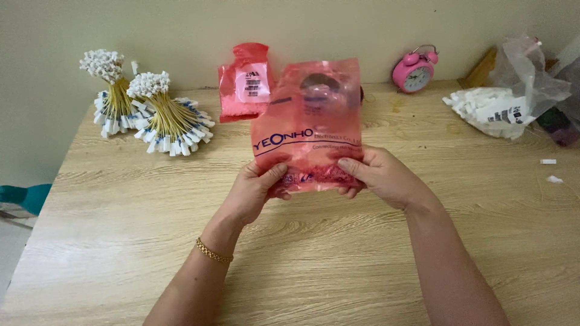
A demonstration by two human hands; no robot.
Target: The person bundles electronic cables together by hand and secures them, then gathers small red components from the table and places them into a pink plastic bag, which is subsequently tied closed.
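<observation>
Plainly held upright above the table (302, 253): pink bag (308, 115), pinched at its bottom edge by left hand (254, 190) and right hand (380, 178), fingers closed on the film, thumbs in front. Looked thin, soft, light, probably slippery; small parts pooled low between the fingertips, so best gripped there or along the top edge. Beyond the fingers: second pink bag (244, 81), pink clock (414, 69). Left of them, wire bundles (163, 115); right, clear bag (513, 96) of white pieces.
</observation>
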